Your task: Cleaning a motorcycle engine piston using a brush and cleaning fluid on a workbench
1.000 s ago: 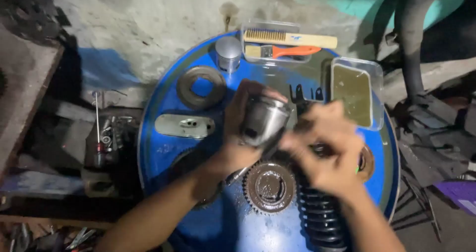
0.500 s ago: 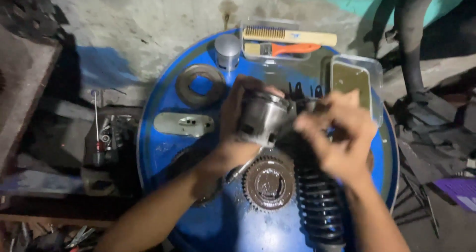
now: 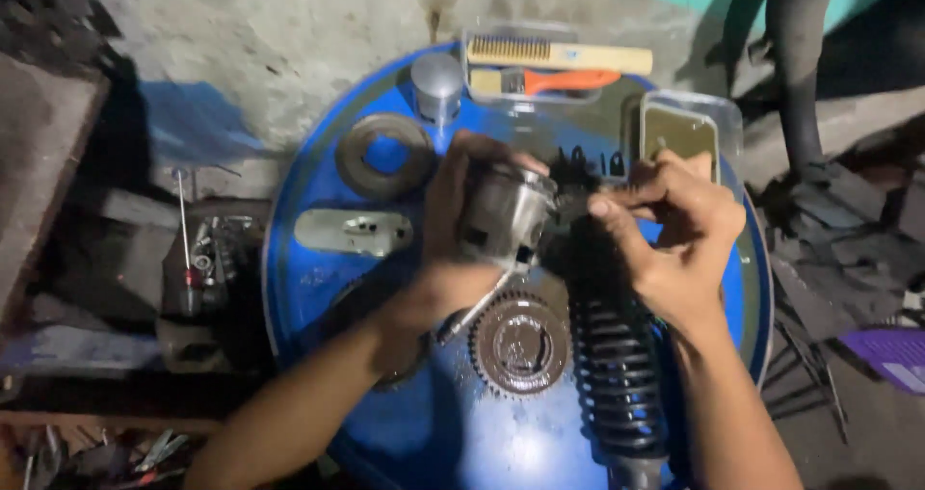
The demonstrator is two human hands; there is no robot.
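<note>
Left hand (image 3: 462, 222) wrapped around a dull silver metal piston (image 3: 508, 218), fingers curled over its crown and skirt, held just above the round blue drum top (image 3: 318, 278) that serves as bench. Right hand (image 3: 674, 230) closed in a pinch at the piston's side, thumb and forefinger (image 3: 617, 206) pressed together on something too small and dark to make out (possibly a clip or pin end, cannot tell). Below the hands, a black coiled shock absorber spring (image 3: 617, 374) lying lengthwise, and just beside it a toothed steel sprocket (image 3: 520, 344). Farther back, a second grey metal piston (image 3: 436, 83) standing upright, a dark flat ring (image 3: 385, 155), a pale oblong metal cover plate (image 3: 352, 232), a wooden-handled wire brush (image 3: 559, 56), an orange-handled brush (image 3: 540, 82) and a clear plastic tray (image 3: 686, 129) of murky liquid. Best done, judging by the grip: piston kept steady and square in the left palm, pinch kept light and aligned with the side bore, small part kept over the drum top in case of a slip
</note>
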